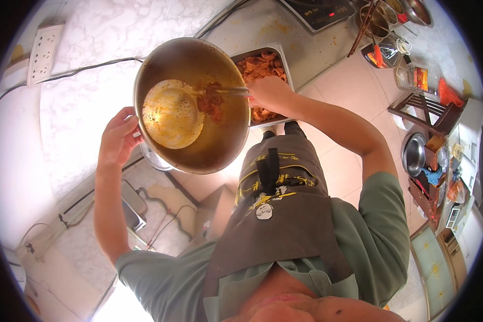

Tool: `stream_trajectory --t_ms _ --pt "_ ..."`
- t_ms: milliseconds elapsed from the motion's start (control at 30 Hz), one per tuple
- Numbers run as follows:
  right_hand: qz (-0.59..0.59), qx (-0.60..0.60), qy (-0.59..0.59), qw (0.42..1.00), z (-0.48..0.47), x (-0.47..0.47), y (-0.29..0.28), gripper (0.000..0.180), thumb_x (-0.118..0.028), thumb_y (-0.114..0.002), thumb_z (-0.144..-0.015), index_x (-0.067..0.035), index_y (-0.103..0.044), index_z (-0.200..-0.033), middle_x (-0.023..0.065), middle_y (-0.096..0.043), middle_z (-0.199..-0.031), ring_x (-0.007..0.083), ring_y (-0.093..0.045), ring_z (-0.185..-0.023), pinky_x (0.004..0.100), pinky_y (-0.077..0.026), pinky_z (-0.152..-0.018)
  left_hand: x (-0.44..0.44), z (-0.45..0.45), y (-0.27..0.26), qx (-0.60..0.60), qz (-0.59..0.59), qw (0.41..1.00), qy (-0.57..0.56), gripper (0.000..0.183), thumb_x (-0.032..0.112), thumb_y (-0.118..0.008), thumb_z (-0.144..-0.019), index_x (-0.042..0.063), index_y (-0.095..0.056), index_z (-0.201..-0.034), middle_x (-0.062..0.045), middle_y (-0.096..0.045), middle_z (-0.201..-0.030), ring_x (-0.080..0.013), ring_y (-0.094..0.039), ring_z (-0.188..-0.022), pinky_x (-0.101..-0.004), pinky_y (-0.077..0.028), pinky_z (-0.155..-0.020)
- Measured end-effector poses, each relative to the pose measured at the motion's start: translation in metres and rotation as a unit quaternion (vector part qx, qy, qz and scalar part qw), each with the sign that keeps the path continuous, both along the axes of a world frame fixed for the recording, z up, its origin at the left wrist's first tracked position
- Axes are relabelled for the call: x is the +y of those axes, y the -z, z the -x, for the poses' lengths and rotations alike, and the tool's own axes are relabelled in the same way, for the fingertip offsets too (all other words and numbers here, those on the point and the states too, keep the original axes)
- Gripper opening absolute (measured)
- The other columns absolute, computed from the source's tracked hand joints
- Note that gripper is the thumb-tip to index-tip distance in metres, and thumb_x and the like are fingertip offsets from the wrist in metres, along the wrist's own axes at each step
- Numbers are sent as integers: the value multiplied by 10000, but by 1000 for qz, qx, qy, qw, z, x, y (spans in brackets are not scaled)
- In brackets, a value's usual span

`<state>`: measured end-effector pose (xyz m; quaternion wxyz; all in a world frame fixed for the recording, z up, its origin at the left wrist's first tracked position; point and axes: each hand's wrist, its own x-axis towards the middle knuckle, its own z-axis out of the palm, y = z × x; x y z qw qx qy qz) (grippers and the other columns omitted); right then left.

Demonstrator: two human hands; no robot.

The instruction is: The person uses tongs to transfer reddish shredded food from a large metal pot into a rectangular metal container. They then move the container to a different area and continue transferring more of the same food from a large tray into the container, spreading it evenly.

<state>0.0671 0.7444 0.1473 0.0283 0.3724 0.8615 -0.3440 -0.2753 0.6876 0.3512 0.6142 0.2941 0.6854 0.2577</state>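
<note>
A large stainless steel basin [221,145] is tilted on its side, so that its inside faces me. My left hand [120,135] grips its rim at the left. Orange oil streaks the flat bottom, and a small clump of reddish, sauce-coated food [210,102] clings near it. My right hand [269,94] holds what look like metal tongs [231,91], which reach over the rim to that clump. Below this hand a rectangular metal tray [283,56] holds many reddish-brown food slices [261,66]. The basin hides part of the tray's left side.
An induction cooker [322,12] sits on the stained metal counter [306,50] beyond the tray. Pots with utensils [376,22] stand farther right. A black cable [92,66] runs along the wall to a power strip [44,54]. Another metal basin [414,155] is at the right.
</note>
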Motion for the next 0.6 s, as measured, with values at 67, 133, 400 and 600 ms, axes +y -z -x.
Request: stream_trajectory --t_ms 67,133,400,600 --pt "-68 28 25 997 14 2 6 388 -337 -784 -828 10 -668 -957 162 -702 -774 334 -717 -733 431 -574 -628 1 2 1 0 2 1000 8 246 164 -545 -1021 5 -544 -1208 -79 -664 -1012 -150 -623 -887 -335 -520 -796" --pt "-72 18 45 996 30 9 24 397 -334 -780 -834 14 -660 -985 160 -707 -781 336 -720 -740 423 -577 -627 4 6 3 -1 0 1000 16 239 164 -542 -1021 7 -545 -1201 -80 -665 -1015 -151 -622 -890 -336 -516 -796" --pt "-68 -70 -39 994 -21 16 17 656 -460 -818 -759 45 -596 -1114 177 -692 -888 353 -707 -835 423 -574 -705 7 9 5 -8 -10 1000 21 267 157 -538 -1022 -5 -550 -1233 -83 -666 -1021 -149 -628 -895 -334 -529 -801" --pt "-95 -65 -51 992 -47 18 33 871 -511 -869 -674 103 -528 -1189 215 -647 -1040 350 -691 -923 422 -579 -720 7 7 -1 -10 -15 1000 21 269 156 -537 -1023 -8 -549 -1236 -84 -666 -1020 -152 -635 -902 -329 -539 -802"
